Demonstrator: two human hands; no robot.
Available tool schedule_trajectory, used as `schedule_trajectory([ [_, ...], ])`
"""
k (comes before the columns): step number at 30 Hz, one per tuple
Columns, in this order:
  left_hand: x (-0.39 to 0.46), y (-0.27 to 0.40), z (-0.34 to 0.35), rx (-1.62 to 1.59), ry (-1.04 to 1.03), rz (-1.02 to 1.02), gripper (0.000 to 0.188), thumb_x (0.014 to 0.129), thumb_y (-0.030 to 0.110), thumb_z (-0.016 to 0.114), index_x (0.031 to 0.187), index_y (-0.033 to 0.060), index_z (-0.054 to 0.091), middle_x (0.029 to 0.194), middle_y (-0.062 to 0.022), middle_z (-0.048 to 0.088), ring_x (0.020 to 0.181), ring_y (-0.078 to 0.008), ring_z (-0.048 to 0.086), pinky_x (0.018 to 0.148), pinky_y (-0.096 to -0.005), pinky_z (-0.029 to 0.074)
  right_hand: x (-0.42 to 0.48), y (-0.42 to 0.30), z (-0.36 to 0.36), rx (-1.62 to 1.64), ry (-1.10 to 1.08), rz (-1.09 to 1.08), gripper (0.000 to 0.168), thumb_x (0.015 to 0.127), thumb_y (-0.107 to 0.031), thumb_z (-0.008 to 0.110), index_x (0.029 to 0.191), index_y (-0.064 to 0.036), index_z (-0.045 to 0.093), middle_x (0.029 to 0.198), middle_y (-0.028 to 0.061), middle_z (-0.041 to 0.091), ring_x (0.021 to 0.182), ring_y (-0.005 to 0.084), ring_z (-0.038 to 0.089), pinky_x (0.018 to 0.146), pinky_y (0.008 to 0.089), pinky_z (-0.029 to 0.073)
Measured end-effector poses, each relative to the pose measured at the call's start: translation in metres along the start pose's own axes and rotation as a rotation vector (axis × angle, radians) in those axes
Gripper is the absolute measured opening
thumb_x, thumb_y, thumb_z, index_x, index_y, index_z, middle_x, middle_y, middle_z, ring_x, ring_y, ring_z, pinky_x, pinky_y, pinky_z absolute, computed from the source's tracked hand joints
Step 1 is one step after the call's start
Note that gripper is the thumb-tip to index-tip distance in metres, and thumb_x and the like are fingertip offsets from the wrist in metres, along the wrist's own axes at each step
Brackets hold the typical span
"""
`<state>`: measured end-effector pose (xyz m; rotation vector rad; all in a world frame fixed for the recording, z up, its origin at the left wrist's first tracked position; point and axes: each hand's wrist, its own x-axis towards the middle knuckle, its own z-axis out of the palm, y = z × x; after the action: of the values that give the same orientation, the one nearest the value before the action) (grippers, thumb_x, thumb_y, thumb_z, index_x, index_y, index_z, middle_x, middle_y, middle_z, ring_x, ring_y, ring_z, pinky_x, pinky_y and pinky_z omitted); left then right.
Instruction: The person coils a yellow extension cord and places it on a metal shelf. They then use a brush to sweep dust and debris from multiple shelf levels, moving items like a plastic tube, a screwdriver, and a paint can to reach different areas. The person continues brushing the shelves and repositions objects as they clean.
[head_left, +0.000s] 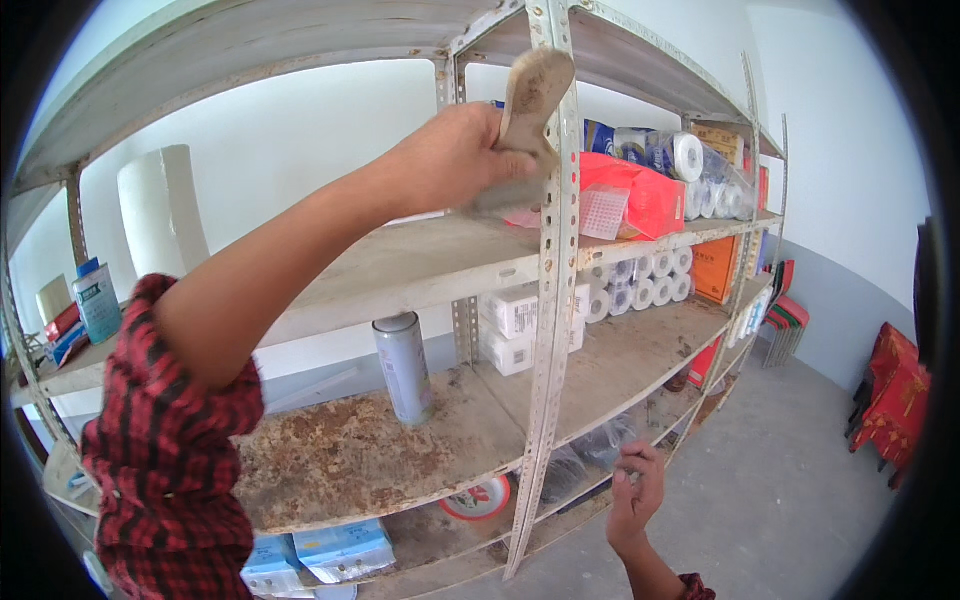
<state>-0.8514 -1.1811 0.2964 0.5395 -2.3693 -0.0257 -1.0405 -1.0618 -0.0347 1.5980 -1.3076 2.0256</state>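
My left hand (476, 154) is raised at the upper middle, its fingers closed around the handle of a worn, stained brush (534, 90). The brush's lower part is blurred and lies over the perforated metal upright (553, 300) of a shelving unit; whether it touches the metal I cannot tell. Down at the lower right, my right hand (637, 484) hangs in front of the lower shelves, fingers loosely curled, with nothing seen in it. An aerosol can (405, 367) without a cap stands on the rusty shelf (337, 450) below my left arm.
Right of the upright, shelves carry a red plastic bag (637, 191), toilet paper rolls (660, 277) and an orange box (712, 270). White packages (510, 330) sit behind the upright. A light blue tin (97, 304) stands at left. Stacked stools (787, 315) are against the wall.
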Motion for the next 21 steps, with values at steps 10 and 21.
schedule_trajectory([
  [10,-0.016,-0.019,0.028,-0.186,-0.075,0.125,0.020,0.075,0.021,0.061,0.085,0.0046,0.065,0.077,-0.0163,0.063,0.074,-0.0301,0.061,0.066,-0.0373,0.047,-0.101,-0.067,0.006,-0.109,-0.268,0.205,0.010,0.076,-0.002,0.055,0.086,0.000,0.055,0.092,0.0131,0.057,0.079,0.0222,0.055,0.072,0.0307,0.044],
  [21,-0.049,-0.141,-0.018,1.003,-0.018,-0.186,0.014,0.076,0.018,0.055,0.076,0.0084,0.065,0.074,-0.0149,0.063,0.070,-0.0313,0.062,0.063,-0.0420,0.049,-0.117,-0.073,0.002,-0.023,-0.466,0.308,0.012,0.076,-0.002,0.058,0.087,0.000,0.056,0.091,0.0121,0.058,0.078,0.0208,0.057,0.067,0.0285,0.045],
])
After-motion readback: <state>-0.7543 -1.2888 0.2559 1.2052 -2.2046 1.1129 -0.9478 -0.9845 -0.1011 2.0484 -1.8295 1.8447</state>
